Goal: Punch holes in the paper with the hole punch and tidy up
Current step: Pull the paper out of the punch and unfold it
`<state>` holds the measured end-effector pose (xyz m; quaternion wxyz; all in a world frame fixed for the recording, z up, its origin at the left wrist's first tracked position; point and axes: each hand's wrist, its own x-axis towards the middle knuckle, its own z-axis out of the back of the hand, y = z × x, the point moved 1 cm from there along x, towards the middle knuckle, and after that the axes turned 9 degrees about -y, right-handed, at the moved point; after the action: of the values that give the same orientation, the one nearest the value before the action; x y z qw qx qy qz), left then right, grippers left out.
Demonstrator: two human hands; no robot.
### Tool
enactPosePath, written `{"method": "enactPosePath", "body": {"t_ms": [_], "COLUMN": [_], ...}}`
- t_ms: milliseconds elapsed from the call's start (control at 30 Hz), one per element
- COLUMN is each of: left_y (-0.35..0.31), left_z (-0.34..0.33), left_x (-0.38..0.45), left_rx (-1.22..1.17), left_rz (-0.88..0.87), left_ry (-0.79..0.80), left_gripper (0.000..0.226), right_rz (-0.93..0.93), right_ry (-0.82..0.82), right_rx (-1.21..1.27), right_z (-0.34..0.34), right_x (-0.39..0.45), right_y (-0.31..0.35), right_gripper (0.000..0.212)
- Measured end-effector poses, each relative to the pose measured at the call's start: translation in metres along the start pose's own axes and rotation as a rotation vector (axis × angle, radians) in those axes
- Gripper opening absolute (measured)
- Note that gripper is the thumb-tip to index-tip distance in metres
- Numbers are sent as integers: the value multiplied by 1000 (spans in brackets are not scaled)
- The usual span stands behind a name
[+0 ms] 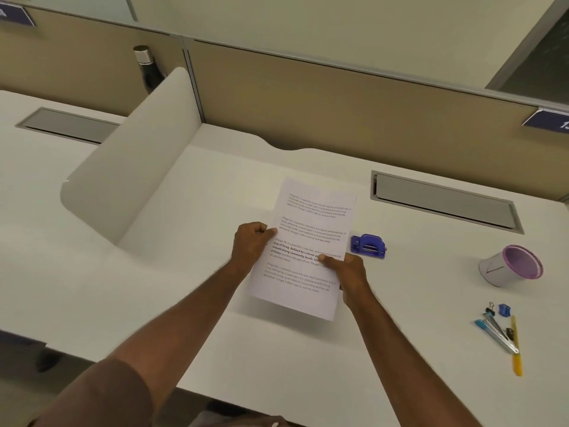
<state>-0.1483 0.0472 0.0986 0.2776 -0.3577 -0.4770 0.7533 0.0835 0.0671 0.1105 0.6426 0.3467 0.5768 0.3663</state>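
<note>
Two hands: left hand (251, 241), right hand (348, 269) pinch one paper (308, 238).

Paper (308, 241): white sheet(s) with four blocks of printed text, one partly bold, held up off the desk (215, 334) over its middle, tilted slightly clockwise, left hand (251, 245) pinching the left edge, right hand (349, 271) the right edge. Hole punch (368, 245): small, blue/purple with a grey base, flat on the desk just right of the paper, beside the right hand.
</note>
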Motion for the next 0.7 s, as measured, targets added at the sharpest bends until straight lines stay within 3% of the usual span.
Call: {"method": "enactPosePath", "body": {"t_ms": [200,567,700], "left_y": [18,48,52], "left_z": [30,67,71], "left_x": [26,63,71], "left_rx": [105,406,466], "left_rz": [12,-7,-12], "left_ry": [3,-35,-25], "left_gripper": [32,30,31], "right_rz": [-55,-71,-64], "right_ry": [-120,-145,-137], "right_rx": [-67,-282,-313], "right_z": [-40,-97,-110], "right_x": [8,20,22], "right_y": [-22,-42,-44], "right_gripper": [5,31,26]}}
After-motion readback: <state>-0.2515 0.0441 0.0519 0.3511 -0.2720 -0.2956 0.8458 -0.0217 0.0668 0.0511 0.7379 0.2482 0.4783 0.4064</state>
